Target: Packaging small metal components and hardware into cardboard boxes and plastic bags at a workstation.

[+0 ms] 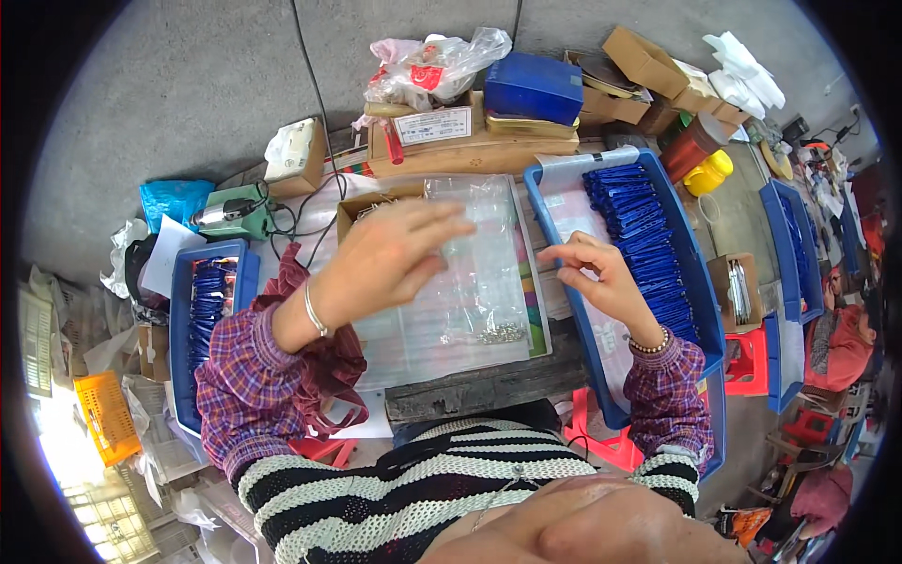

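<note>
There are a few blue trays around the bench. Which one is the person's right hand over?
The big blue tray just right of the worktop, holding a long row of blue packets. The right hand hovers over its pale inner half; the smaller tray lies beyond the left hand.

Three blue trays: one point(240, 268) at the left, one point(554, 202) at the right, one point(780, 202) further right; two hands, left point(390, 258) and right point(601, 277); one clear plastic bag point(484, 273); one yellow crate point(103, 414)

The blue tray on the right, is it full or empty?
Partly full: the blue tray holds a row of blue packets along its right side, while its left side shows bare bottom.
</note>
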